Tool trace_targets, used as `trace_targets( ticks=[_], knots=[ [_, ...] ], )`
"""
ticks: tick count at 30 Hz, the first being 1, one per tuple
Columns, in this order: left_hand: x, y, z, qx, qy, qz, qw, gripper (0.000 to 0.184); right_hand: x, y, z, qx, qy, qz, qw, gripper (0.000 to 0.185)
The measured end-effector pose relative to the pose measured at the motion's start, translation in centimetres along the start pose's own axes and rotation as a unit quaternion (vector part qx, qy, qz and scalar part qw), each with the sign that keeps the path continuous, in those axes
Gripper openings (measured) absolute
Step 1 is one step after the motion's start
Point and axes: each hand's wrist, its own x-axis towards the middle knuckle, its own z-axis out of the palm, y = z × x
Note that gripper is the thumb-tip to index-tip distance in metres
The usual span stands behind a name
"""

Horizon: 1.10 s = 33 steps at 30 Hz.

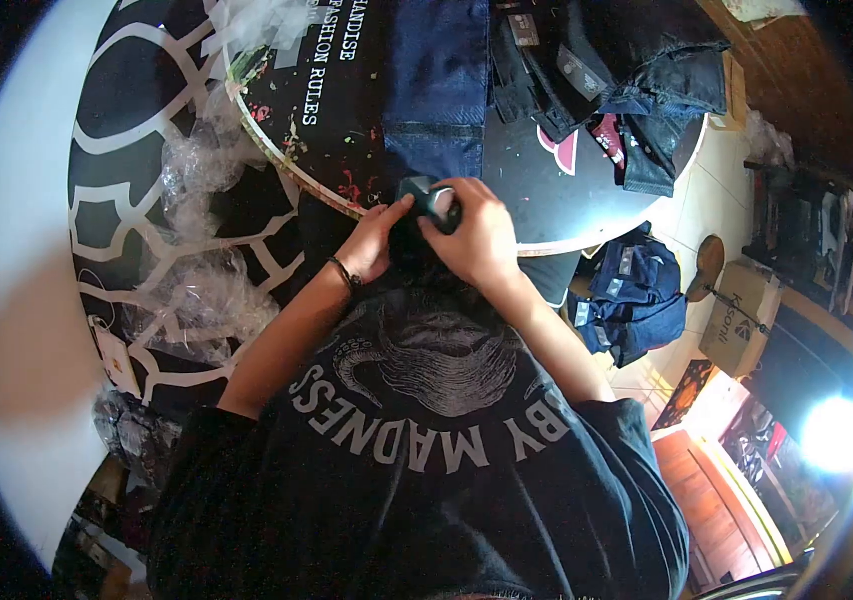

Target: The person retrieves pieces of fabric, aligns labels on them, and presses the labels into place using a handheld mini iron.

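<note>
Close in front of my chest, at the near edge of the table, both hands meet around a small dark item (425, 192) with a teal sheen and a pale patch. Its kind I cannot make out, as fingers cover part of it. My right hand (480, 232) curls over it from the right, fingers closed. My left hand (377, 240), with a dark bracelet at the wrist, pinches its left side with the thumb stretched toward it. Just beyond the hands, a folded dark blue denim garment (435, 95) lies flat on the black round table (347, 160).
Dark folded jeans with tags (637, 60) are piled at the table's far right. More blue garments with labels (632, 290) sit lower right, near a cardboard box (737, 315). Crumpled clear plastic (202, 300) lies on the patterned black-and-white cloth (97, 190) at left.
</note>
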Motion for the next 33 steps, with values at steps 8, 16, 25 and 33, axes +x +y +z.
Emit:
trace_targets(
  ticks=[8,16,25,33],
  knots=[
    [0.4,-1.6,-2.1,-0.161,-0.158,-0.04,0.974,0.046,-2.8,4.7,-8.7,0.32,0.106,0.28,0.899,0.027],
    [-0.2,-0.4,-0.8,-0.175,-0.138,-0.091,0.971,0.033,-3.4,3.8,-7.8,0.198,0.038,0.22,0.954,0.033],
    [0.4,-1.3,-2.3,-0.176,-0.098,-0.108,0.973,0.042,-1.5,0.3,-5.2,0.035,0.016,0.097,0.995,0.035],
    [0.5,-1.4,-2.5,-0.188,-0.112,-0.106,0.97,0.037,-1.3,0.4,-2.2,-0.026,-0.003,0.074,0.997,0.036]
  ],
)
